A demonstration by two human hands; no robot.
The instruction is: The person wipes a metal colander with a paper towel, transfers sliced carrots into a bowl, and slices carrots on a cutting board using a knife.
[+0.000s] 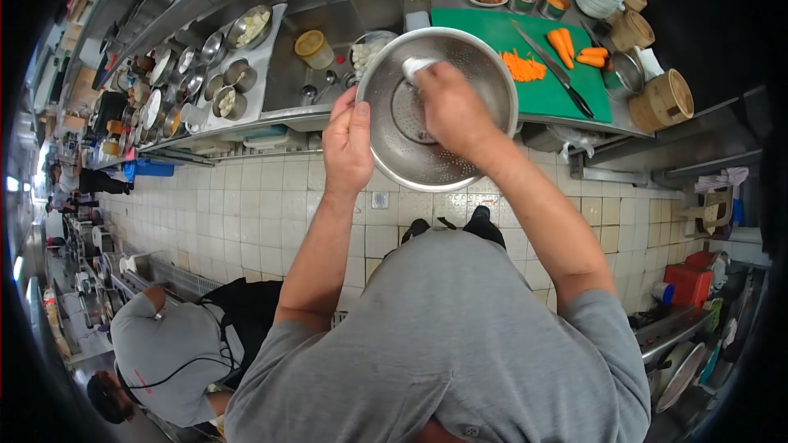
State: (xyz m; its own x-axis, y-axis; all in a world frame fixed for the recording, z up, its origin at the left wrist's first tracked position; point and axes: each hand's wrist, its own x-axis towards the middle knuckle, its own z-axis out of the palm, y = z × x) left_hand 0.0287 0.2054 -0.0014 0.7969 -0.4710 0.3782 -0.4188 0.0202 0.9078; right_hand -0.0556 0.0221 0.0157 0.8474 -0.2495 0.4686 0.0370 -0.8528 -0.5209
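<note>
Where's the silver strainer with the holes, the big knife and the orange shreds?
Strainer (405,109), head view: on its inside bottom.
Knife (552,68), head view: on its blade.
Orange shreds (522,67), head view: middle of the pile.

Silver colander (398,123), green cutting board (535,102), orange carrots (561,47), grey shirt (435,320)

Via my remote feed I log 1 grey shirt (451,320): 2 short grey sleeves (609,332) at its sides, 1 round button (472,431) near its neck opening, 2 black shoes (482,213) beyond its front.
</note>
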